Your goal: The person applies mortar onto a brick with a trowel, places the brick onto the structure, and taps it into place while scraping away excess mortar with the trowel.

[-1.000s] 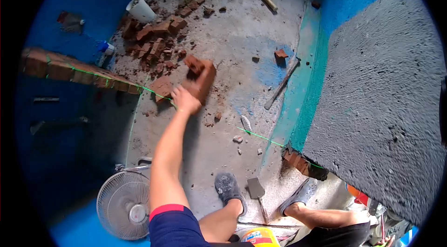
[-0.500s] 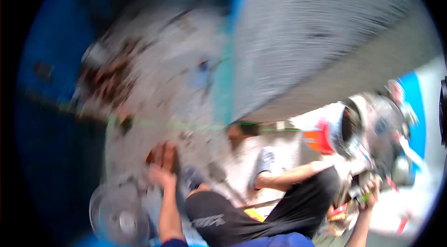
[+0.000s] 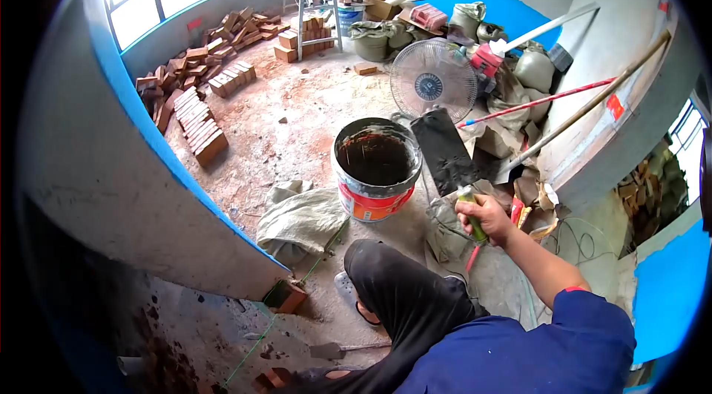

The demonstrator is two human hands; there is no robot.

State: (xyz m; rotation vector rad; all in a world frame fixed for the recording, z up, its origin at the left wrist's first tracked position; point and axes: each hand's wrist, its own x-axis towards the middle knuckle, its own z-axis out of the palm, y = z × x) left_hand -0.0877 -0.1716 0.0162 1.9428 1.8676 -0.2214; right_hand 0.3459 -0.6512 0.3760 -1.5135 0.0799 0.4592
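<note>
My right hand [image 3: 483, 217] is closed around the green handle of a trowel [image 3: 445, 150]. Its dark rectangular blade points away from me, beside the rim of a bucket [image 3: 377, 206]. The bucket has a red and white outside, a smeared rim and a dark inside; what fills it is hard to make out. A pale woven sack [image 3: 305, 222] lies crumpled at the bucket's left. My left hand is outside the view. Near my foot, a flat-bladed tool [image 3: 326, 351] rests on the floor, and a brick [image 3: 291, 299] sits by the wall's end.
Bricks [image 3: 199, 127] are stacked and heaped along the far left wall. A round fan [image 3: 430, 86] stands beyond the bucket. Long poles [image 3: 586, 106] lean at the right over sacks and rubbish. A stepladder [image 3: 320, 12] stands at the back. A green string [image 3: 256, 342] crosses the floor.
My view has swung right, from the wall corner to the room with the bucket. My right hand, with the green handle, now shows nearer the middle; my left hand has left the view.
</note>
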